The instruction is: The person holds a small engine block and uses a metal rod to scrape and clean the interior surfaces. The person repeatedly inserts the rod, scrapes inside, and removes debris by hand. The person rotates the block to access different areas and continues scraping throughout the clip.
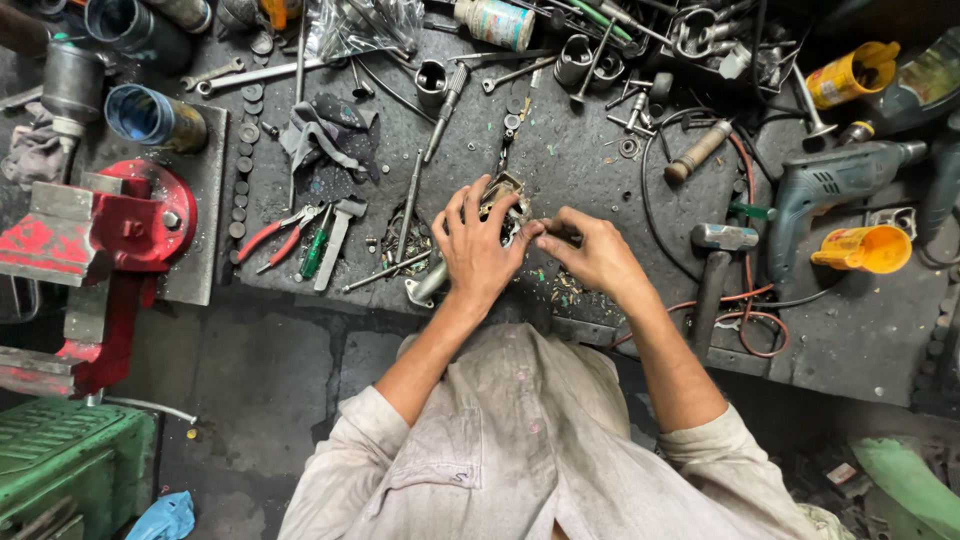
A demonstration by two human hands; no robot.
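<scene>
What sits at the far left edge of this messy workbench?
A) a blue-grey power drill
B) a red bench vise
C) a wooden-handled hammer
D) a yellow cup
B: the red bench vise is clamped at the left edge of the workbench, while the left hand and right hand work on a small metal part near the middle.

Both forearms bare, sleeves pushed up to the elbows, angled inward and forward. Left hand [478, 245] palm down, fingers spread and curled in a grip. Right hand [592, 252] just beside it, fingertips pinched together, pointing left.
</scene>
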